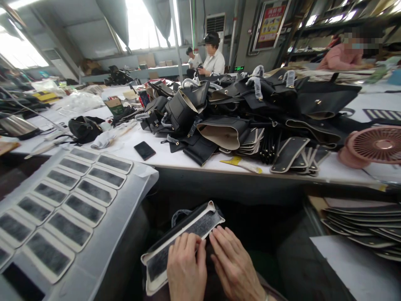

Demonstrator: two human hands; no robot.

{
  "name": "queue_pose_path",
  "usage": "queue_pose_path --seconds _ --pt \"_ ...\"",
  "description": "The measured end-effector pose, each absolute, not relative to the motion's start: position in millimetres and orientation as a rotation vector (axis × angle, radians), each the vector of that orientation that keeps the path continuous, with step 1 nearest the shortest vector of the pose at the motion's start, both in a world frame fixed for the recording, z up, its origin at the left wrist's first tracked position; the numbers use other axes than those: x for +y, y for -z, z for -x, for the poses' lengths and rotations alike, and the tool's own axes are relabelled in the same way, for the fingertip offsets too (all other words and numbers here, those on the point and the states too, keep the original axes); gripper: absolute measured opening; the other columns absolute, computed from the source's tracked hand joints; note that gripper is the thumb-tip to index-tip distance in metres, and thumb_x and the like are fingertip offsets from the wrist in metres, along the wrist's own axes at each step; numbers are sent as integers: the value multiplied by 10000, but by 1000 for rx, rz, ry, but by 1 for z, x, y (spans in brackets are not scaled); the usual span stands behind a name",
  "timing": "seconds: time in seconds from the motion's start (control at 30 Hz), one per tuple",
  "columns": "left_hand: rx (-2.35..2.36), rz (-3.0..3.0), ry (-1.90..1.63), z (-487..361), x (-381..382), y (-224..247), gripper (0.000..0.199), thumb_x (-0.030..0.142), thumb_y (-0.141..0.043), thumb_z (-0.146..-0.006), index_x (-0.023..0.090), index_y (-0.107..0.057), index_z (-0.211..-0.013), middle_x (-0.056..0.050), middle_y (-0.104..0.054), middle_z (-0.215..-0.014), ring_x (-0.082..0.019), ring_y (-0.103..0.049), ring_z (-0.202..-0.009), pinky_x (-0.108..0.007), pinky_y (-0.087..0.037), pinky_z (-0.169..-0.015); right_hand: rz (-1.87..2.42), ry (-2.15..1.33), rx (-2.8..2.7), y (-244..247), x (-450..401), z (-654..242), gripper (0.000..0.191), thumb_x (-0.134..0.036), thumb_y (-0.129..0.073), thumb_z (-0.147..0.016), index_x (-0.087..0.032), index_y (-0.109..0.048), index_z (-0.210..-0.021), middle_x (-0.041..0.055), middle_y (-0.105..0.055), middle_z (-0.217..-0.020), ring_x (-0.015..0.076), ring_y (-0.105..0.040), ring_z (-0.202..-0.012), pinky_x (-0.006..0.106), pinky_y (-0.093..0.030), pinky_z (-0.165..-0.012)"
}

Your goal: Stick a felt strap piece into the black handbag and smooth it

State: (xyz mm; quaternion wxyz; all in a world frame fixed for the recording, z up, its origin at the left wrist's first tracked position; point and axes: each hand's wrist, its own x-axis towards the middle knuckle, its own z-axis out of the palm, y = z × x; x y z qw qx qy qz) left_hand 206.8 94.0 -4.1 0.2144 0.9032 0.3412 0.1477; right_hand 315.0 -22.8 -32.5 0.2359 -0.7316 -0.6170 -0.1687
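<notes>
Two bare hands work at one bag, which lies slanted at the lower middle of the head view. The bag [184, 246] has a pale rim around one dark, mottled panel, and one wrapped handle [180, 214] loops up behind it. The left hand [187, 265] holds the near rim, its fingers bent and thumb and forefinger drawn together on the edge. The right hand [233, 261] touches the same rim nearer the bag's upper right end, its fingers almost straight and side by side; whether they grip, I cannot tell.

Left of the bag, one board [94, 261] carries thirteen pale-rimmed pieces [84, 208] in two columns, one of them cut by the picture's edge, plus one dark rectangle [21, 283] at the lower corner.

Beyond the bag, one white surface [166, 158] bears one phone [144, 150], one small black pouch [84, 128] and one big heap of black bags [181, 110], too tangled to count. One pink fan [380, 144] stands on it, beyond the bag and to the right.

Right of the bag lies one stack of rimmed panels [369, 228], more than five deep. At least three people show far beyond the bag: two in white [214, 62], one in pink [336, 58].
</notes>
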Motion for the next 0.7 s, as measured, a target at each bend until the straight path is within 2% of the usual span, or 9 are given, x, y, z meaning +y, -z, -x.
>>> queue_pose_path --seconds 0.3,0.57,0.7 --pt "1029 -2528 -460 -179 98 9 206 254 -486 -958 223 -578 -777 -3 -626 -784 -222 -576 -790 -353 -325 -741 1897 434 -1726 31 -5 -288 383 -69 -422 -893 -13 -613 -1220 191 -652 -1228 294 -534 -1248 453 -549 -974" --pt "1135 -2560 -665 -137 104 13 204 284 -509 -949 229 -614 -784 -12 -643 -760 -220 -571 -783 -356 -330 -744 1851 407 -1758 28 3 -266 374 -81 -435 -888 -6 -617 -1207 195 -674 -1164 292 -574 -1190 435 -562 -959" --pt "1218 -2591 -742 -127 104 16 180 298 -525 -933 232 -631 -804 -37 -671 -833 -239 -584 -843 -403 -336 -803 1818 390 -1785 27 10 -254 376 -78 -443 -884 -8 -611 -1213 188 -683 -1142 277 -577 -1184 422 -558 -971"
